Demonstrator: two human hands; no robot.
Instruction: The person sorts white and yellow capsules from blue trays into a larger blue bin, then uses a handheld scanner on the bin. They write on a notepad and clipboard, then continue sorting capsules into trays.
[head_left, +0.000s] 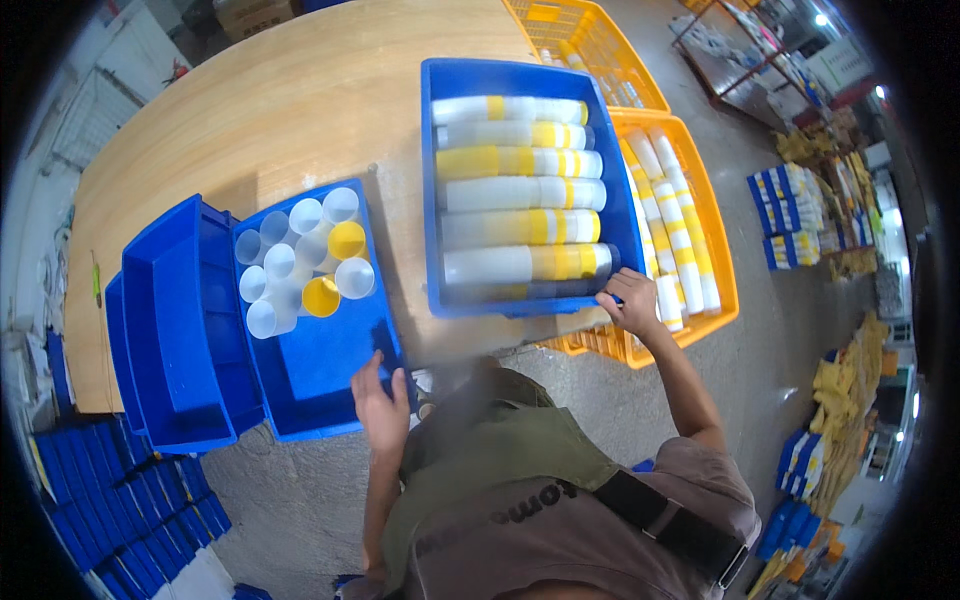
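A blue bin (432,200) on the wooden table holds several rows of nested white and yellow plastic cups (520,225) lying on their sides. At its near right corner my right hand (632,302) is closed over the rim. Further left stands a second blue bin (330,355), with white and yellow cups (300,240) upright at its far end and bare floor at its near end. My left hand (383,405) is at this bin's near right edge, thumb and fingers apart, holding nothing. Whether its fingertips touch the rim I cannot tell.
Empty blue bins (180,330) lean at the table's left end. Orange crates (722,270) with more cup stacks stand against the table's right side. Stacked blue bins (120,500) are on the floor at lower left. The wooden tabletop (300,100) extends behind.
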